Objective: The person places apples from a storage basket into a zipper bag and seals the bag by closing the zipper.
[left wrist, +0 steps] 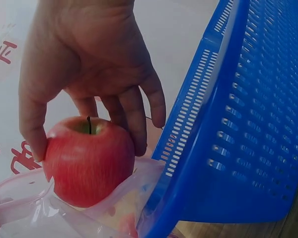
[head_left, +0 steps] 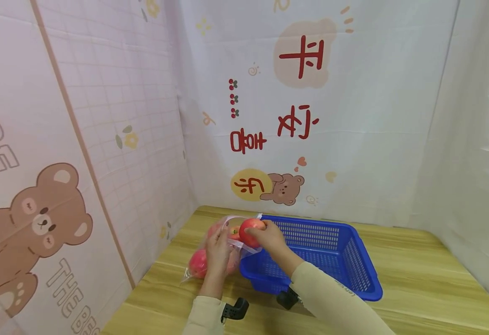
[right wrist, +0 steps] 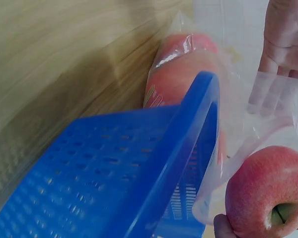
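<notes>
Red apple (head_left: 250, 231) lifted at the mouth of a clear plastic bag (head_left: 211, 253).
Right hand (head_left: 269, 237) curls its grip round the apple beside the blue basket (head_left: 353, 260); left hand (head_left: 218, 246) pinches the bag's rim on the wooden surface (head_left: 416, 279).

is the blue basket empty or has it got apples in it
Empty: the head view shows only bare mesh inside the blue basket. The right hand holds a red apple at the plastic bag mouth, outside the basket.

A wooden table (head_left: 416, 274) carries a blue basket (head_left: 353, 260) and, just left of it, a clear bag (head_left: 198, 265) of apples.
</notes>
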